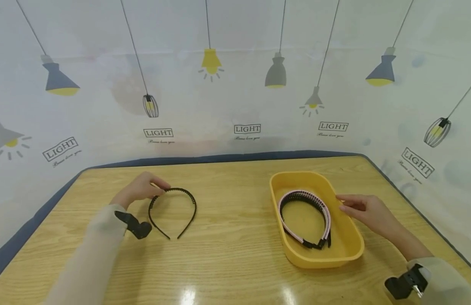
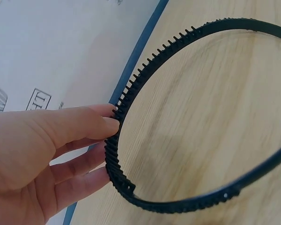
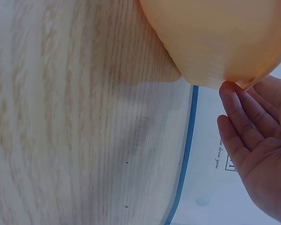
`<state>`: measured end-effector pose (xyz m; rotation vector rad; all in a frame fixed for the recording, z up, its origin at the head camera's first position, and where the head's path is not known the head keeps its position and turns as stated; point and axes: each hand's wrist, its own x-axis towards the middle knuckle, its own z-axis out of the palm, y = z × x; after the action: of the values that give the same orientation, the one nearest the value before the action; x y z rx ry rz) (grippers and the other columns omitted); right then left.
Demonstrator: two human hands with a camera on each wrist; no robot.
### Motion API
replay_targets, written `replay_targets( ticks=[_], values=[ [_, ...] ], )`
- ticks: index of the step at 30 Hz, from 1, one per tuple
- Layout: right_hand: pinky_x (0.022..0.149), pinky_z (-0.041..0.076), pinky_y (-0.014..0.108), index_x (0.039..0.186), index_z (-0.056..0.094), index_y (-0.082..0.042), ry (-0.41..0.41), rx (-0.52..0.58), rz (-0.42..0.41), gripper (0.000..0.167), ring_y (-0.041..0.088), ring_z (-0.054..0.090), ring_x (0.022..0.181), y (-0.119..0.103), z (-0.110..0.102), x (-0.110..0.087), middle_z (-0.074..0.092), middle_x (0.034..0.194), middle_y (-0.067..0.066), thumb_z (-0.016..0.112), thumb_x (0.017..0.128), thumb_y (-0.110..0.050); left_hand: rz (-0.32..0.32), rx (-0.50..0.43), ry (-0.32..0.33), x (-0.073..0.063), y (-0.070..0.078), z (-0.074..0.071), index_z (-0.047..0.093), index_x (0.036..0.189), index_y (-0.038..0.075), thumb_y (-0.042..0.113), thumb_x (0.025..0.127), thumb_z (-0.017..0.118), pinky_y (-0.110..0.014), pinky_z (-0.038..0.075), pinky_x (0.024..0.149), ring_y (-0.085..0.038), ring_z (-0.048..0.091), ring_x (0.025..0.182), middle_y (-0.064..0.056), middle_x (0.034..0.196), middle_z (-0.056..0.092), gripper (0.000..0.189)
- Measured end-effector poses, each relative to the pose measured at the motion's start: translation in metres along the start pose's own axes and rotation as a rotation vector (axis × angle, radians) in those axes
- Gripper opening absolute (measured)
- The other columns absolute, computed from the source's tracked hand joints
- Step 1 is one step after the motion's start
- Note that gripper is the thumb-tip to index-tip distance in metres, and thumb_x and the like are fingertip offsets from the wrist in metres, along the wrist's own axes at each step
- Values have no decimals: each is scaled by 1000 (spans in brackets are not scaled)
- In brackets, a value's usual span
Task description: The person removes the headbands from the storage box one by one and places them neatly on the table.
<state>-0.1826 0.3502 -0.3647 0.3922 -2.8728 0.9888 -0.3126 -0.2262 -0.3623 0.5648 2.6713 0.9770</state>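
My left hand (image 1: 144,186) pinches a thin black headband (image 1: 194,207) near its top, thumb on one side and fingers on the other. In the left wrist view, small comb teeth line the band where the thumb (image 2: 110,125) presses. Its two free ends point toward me over the table. To the right, a yellow plastic basket (image 1: 292,257) contains a pink headband (image 1: 328,220) and a black toothed headband (image 1: 299,195), lying together. My right hand (image 1: 366,212) holds the basket's right rim, with fingertips (image 3: 229,91) against the outer wall; the thumb is partly hidden behind the rim.
The wooden table (image 1: 227,237) spans the space between the headband and the basket. A pale backdrop (image 1: 182,106) printed with lamps rises behind it, with a dark blue border (image 1: 220,157) along the table's far edge. Black wrist devices sit on both sleeves.
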Motion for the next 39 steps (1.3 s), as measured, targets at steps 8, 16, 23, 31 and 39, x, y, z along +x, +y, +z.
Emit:
replay_targets(
  ticks=[8, 16, 23, 31, 39],
  values=[
    [69, 50, 21, 121, 58, 4, 5, -9, -10, 39, 17, 63, 89, -1, 0, 2, 64, 106, 18, 60, 90, -19, -22, 2, -7, -10, -15, -12, 64, 112, -3, 5, 86, 59, -37, 52, 73, -35, 56, 103, -25, 116, 57, 28],
    [68, 51, 21, 120, 59, 3, 17, -3, -16, 38, 8, 62, 86, 1, 2, 1, 65, 104, 17, 60, 90, -19, -78, -34, 3, -20, -34, -18, 61, 116, -5, 5, 87, 57, -38, 52, 75, -37, 53, 106, -26, 119, 55, 32],
    [68, 50, 21, 121, 58, 4, 3, 3, -5, 38, 10, 63, 87, 1, 0, -1, 64, 105, 18, 60, 90, -18, -101, -35, 27, -22, -39, -18, 63, 114, -4, 8, 86, 61, -36, 52, 73, -35, 54, 104, -25, 117, 56, 31],
    [69, 50, 20, 121, 57, 4, 5, 0, -5, 38, 9, 63, 87, 1, 1, 0, 63, 107, 19, 60, 90, -17, -91, -2, 41, -22, -41, -15, 65, 111, -4, 7, 85, 61, -39, 47, 81, -41, 48, 111, -24, 115, 58, 28],
    [69, 50, 21, 121, 58, 4, 11, 10, 2, 38, 6, 62, 87, 0, 1, -1, 63, 107, 19, 60, 90, -18, -90, 2, 72, -19, -48, -9, 66, 109, -4, 7, 85, 62, -29, 45, 74, -30, 52, 104, -23, 113, 60, 27]
  ],
)
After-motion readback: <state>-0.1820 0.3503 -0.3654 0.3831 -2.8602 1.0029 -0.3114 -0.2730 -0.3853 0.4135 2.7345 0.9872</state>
